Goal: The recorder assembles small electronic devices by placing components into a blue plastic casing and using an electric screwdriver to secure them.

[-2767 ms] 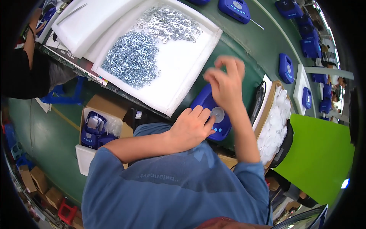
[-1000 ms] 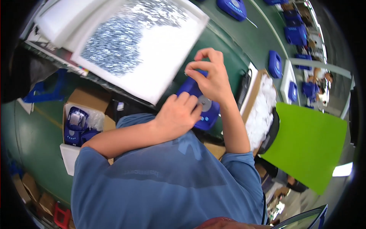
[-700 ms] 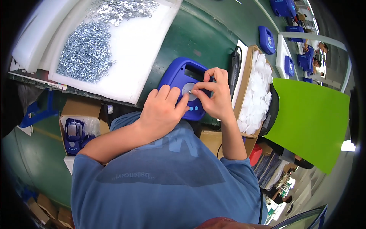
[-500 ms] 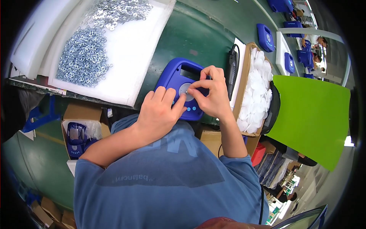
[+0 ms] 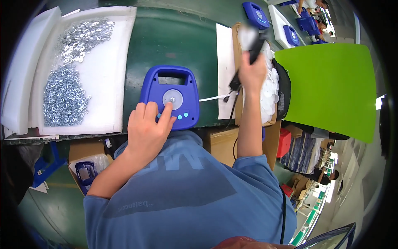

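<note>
A blue plastic housing (image 5: 190,95) with a handle slot lies on the green bench in front of me. On its middle sits a round translucent disc (image 5: 166,96) with a small metal piece (image 5: 173,100) at the centre. My left hand (image 5: 146,126) rests over the housing's lower left, its index fingertip at the disc beside the metal piece and the other fingers loosely bent, holding nothing. My right hand (image 5: 253,74) is wrapped round a black electric screwdriver (image 5: 258,46), raised and tilted over the carton of white discs; its upper end is blurred.
At the left, a white foam tray (image 5: 105,83) bears piles of metal washers (image 5: 64,97). The carton (image 5: 238,50) of white plastic discs (image 5: 268,93) stands right, beside a white sheet (image 5: 224,70) and a green panel (image 5: 327,87). More blue housings (image 5: 255,15) stand farther off.
My right hand has left the disc's centre and lifted the electric screwdriver from beside the carton. My left hand stays at the housing, its index finger now on the disc. The view has shifted.
</note>
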`<state>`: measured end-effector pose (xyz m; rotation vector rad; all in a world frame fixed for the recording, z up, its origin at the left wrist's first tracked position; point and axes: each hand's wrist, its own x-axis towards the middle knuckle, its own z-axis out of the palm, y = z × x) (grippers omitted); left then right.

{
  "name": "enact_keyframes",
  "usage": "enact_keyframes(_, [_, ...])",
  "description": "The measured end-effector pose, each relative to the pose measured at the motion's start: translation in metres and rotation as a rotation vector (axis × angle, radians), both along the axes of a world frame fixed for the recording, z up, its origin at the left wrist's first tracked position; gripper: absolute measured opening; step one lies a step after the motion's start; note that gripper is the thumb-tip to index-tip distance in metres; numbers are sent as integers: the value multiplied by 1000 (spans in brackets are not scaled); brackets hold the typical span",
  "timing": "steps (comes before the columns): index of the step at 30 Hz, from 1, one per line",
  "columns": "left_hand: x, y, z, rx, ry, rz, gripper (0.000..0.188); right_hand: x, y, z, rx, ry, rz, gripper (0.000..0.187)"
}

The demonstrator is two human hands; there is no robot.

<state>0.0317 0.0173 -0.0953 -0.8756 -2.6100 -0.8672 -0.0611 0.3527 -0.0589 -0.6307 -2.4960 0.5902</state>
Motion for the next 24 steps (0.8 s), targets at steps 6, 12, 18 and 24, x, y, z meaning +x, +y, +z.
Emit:
enact_keyframes(6, [-3,0,2,-3,18,-3,45,43,-41,77,-534,910,231,52])
enact_keyframes(12, [0,0,2,9,-6,-5,44,66,-141,47,-869,665,644,86])
enact_keyframes(18, [2,1,2,22,-20,14,48,61,-174,24,-822,598,700,96])
enact_keyframes(24, [2,-1,-2,45,-2,17,48,62,-178,17,-682,602,796,81])
